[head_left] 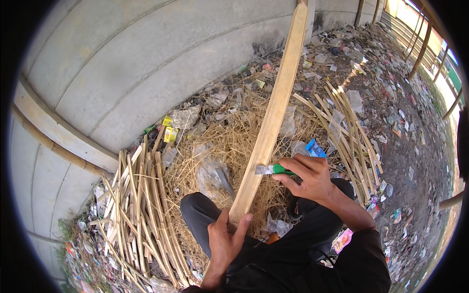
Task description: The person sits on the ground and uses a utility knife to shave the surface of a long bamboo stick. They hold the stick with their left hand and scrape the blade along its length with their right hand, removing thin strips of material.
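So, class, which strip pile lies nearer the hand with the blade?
The right strip pile, close to the right hand and its green-handled blade; the left strip pile lies across the straw, by the wall.

The long plank (273,119) is pale tan, and I see bright green on the knife handle (281,169), dull grey on its blade (264,170). The slats (141,205) at left are straw-yellow; the far wall (146,56) is grey, striped with darker seams. A wrapper (315,148) at right shines blue.
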### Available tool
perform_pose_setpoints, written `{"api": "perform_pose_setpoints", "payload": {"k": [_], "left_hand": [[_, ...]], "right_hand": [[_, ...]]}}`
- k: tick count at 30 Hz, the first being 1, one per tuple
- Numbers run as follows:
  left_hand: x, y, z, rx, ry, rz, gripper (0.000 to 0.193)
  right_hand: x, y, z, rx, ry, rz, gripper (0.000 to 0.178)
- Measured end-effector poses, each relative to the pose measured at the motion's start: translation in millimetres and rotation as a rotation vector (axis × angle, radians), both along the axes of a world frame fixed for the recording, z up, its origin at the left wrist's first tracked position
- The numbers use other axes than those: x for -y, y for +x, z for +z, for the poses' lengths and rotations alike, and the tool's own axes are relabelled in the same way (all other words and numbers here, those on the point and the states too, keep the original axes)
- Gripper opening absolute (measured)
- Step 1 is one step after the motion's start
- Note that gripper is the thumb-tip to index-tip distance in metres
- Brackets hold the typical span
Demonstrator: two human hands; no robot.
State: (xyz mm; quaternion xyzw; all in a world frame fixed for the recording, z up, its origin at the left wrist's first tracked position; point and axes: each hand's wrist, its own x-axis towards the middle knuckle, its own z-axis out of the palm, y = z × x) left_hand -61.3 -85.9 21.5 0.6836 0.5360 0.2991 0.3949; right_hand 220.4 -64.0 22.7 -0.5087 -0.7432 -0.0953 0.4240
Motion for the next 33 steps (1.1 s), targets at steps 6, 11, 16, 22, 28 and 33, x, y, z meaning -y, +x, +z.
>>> {"api": "perform_pose_setpoints", "payload": {"k": [6, 11, 16, 22, 28, 33], "left_hand": [[17.2, -12.9, -7.6, -0.027, -0.001, -0.039, 0.038], [35.8, -34.9, -22.2, -0.087, -0.06, -0.07, 0.042], [19.4, -23.3, -19.3, -0.089, -0.073, 0.031, 0.041], [8.9, -10.2, -7.9, 0.005, 0.037, 0.014, 0.036], [2.9, 10.3, -6.4, 0.116, 0.12, -0.045, 0.036], [1.2, 17.2, -4.0, 0.094, 0.104, -0.057, 0.038]], "right_hand": [[-25.8, 53.4, 14.5, -0.247, 0.127, -0.324, 0.027], [-9.0, 88.8, 35.6, -0.466, -0.007, -0.427, 0.027], [13.5, 16.4, 9.0, -0.263, -0.175, -0.076, 0.027], [28.0, -28.4, -24.4, -0.021, -0.187, 0.121, 0.031], [31.0, -40.1, -29.3, 0.006, -0.169, 0.198, 0.034], [33.0, -44.5, -34.1, -0.02, -0.16, 0.194, 0.035]]}}
